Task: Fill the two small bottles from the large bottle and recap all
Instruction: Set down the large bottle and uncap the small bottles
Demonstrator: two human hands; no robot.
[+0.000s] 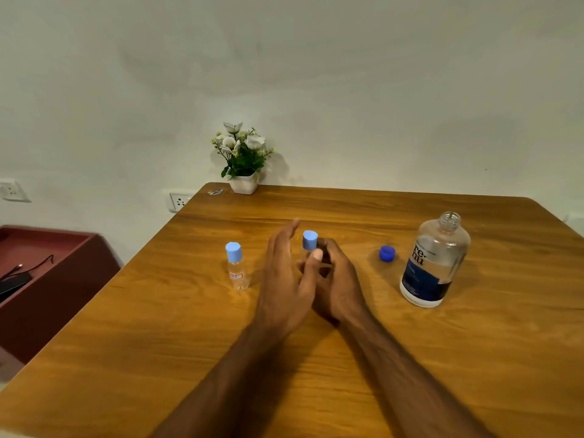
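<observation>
Two small bottles [236, 267] [309, 245], one large bottle [434, 263]

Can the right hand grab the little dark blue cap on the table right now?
Probably not yet. The right hand is curled around a small bottle. The blue cap lies on bare table just right of it, nothing between, so it could reach once it lets go.

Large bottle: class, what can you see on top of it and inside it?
The large bottle has no cap on top; its neck is open, and a dark blue cap lies on the table beside it. It looks clear inside; the label hides the lower part.
</observation>
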